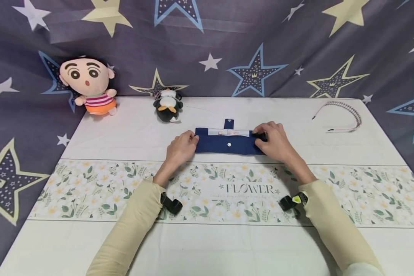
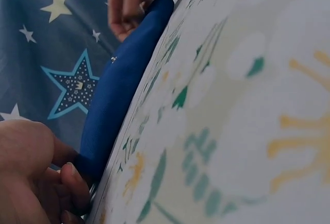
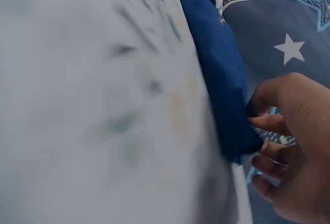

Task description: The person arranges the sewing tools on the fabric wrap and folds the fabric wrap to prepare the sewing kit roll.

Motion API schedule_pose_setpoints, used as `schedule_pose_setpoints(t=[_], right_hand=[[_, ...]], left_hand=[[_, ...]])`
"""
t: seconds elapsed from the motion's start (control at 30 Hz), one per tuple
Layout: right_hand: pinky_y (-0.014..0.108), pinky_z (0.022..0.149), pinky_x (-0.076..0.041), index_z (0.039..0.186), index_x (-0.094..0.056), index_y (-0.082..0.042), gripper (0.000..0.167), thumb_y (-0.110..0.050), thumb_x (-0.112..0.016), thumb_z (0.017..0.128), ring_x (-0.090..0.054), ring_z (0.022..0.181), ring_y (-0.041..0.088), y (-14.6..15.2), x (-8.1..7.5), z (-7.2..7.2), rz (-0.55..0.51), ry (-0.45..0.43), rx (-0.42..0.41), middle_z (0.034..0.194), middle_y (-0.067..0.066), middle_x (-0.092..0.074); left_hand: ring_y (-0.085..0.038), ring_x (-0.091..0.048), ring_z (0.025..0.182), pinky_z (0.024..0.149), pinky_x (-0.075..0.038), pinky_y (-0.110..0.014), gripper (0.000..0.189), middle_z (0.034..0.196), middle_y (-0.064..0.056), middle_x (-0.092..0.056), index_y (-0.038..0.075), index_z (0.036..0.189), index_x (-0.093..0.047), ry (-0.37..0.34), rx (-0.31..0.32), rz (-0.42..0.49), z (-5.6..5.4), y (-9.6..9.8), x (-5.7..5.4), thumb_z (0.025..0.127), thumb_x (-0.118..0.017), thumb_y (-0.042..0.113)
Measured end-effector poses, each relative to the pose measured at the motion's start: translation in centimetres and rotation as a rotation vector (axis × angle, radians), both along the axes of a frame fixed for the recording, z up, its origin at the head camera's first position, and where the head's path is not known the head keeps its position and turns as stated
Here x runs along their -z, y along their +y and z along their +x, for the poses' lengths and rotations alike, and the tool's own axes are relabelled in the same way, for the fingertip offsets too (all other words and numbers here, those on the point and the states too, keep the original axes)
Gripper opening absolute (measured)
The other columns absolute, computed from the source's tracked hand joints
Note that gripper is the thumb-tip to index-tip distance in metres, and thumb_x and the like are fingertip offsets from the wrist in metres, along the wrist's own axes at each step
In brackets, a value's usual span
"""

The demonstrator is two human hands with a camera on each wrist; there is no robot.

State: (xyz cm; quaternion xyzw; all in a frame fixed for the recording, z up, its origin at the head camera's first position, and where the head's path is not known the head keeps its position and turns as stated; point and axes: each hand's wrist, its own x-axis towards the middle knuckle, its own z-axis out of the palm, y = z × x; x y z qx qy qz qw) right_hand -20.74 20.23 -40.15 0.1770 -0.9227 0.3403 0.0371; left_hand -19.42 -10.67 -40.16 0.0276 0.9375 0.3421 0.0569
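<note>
A navy fabric pouch point(image 1: 214, 143) lies across the table, with a metal snap on its front and a short tab at the back carrying another snap. Along its upper edge shows a white strip point(image 1: 241, 133) with small print, too small to read. My left hand point(image 1: 183, 147) pinches the pouch's left end between thumb and fingers. At the opposite end my right hand point(image 1: 275, 141) grips the upper right corner, thumb in front. Something dark shows between those right fingers; I cannot tell what it is. Both hands appear at the ends of the blue pouch point(image 2: 121, 87) in the left wrist view.
Toward the back left sit a plush doll point(image 1: 94, 86) in a striped top and a small penguin plush point(image 1: 168, 105). A beaded headband point(image 1: 355, 115) lies at the back right. A flower-print band point(image 1: 107, 191) crosses the white table before a starry curtain point(image 1: 179, 50).
</note>
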Motion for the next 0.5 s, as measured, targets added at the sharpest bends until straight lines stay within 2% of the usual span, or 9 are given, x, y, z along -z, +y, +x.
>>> schedule_pose_setpoints(t=[0.2, 0.33, 0.5], right_hand=[[0.060, 0.100, -0.033, 0.120, -0.071, 0.004, 0.028, -0.015, -0.061, 0.102, -0.046, 0.116, 0.044, -2.8, -1.5, -2.8, 0.114, -0.037, -0.020, 0.119, 0.025, -0.060], [0.064, 0.101, -0.036, 0.132, -0.068, 0.002, 0.035, -0.018, -0.056, 0.105, -0.048, 0.120, 0.047, -4.8, -1.9, -4.8, 0.184, -0.107, -0.020, 0.122, 0.024, -0.063], [0.062, 0.106, -0.035, 0.137, -0.064, 0.004, 0.036, -0.014, -0.051, 0.108, -0.045, 0.129, 0.045, -6.3, -1.7, -6.0, 0.217, -0.165, -0.044, 0.132, 0.026, -0.058]], left_hand=[[-0.023, -0.050, 0.065, 0.062, -0.037, -0.038, 0.028, 0.079, -0.007, -0.058, 0.007, 0.101, -0.062, -0.017, -0.006, 0.014, 0.0, 0.1, -0.1, 0.112, -0.046, 0.028], [-0.023, -0.051, 0.065, 0.062, -0.038, -0.038, 0.028, 0.079, -0.007, -0.059, 0.007, 0.102, -0.063, -0.010, -0.014, 0.028, 0.0, 0.0, -0.1, 0.111, -0.047, 0.028], [-0.024, -0.052, 0.066, 0.063, -0.038, -0.038, 0.028, 0.080, -0.007, -0.059, 0.007, 0.101, -0.063, -0.009, -0.015, 0.032, -0.1, 0.0, -0.1, 0.111, -0.047, 0.027]])
